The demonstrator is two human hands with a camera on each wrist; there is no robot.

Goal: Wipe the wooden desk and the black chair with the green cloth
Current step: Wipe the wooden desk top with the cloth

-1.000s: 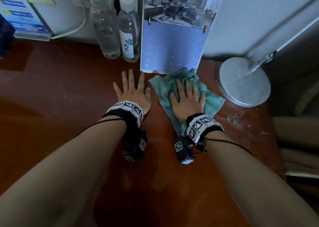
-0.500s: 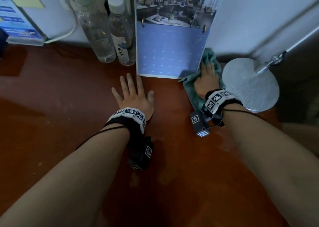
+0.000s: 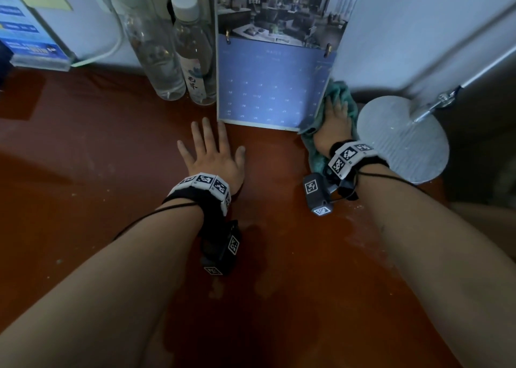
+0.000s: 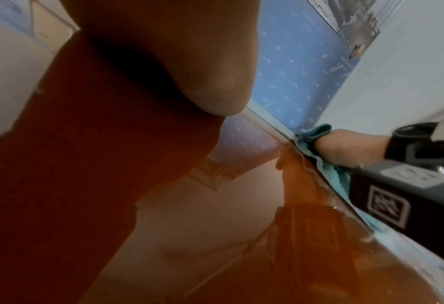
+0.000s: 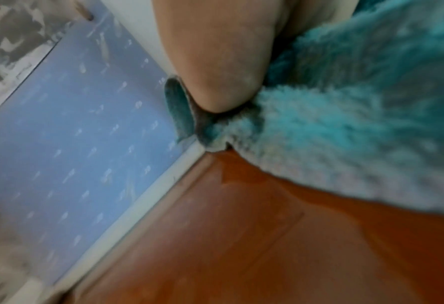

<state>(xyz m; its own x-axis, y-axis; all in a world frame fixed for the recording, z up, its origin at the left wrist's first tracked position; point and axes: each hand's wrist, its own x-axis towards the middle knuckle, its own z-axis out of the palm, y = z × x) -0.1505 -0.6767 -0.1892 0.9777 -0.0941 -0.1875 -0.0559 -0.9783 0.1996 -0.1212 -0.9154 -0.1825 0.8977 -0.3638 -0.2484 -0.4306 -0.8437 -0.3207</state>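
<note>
Right hand (image 3: 333, 126) pushed green cloth (image 3: 339, 92) farther into gap between calendar (image 3: 272, 84) and lamp base (image 3: 403, 141), fingers flat; left hand (image 3: 213, 155) lay relaxed, flat on wooden desk (image 3: 83, 158).

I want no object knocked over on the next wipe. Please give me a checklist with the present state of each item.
1. Right hand flat on green fluffy cloth: ok.
2. Left hand flat on red-brown wooden desk: ok.
3. Cloth apart from blue standing calendar: not ok, touching.
4. Cloth apart from round silver lamp base: cannot tell.
5. Two clear plastic bottles upright: ok.
6. Black chair wiped: cannot tell, not visible.
</note>
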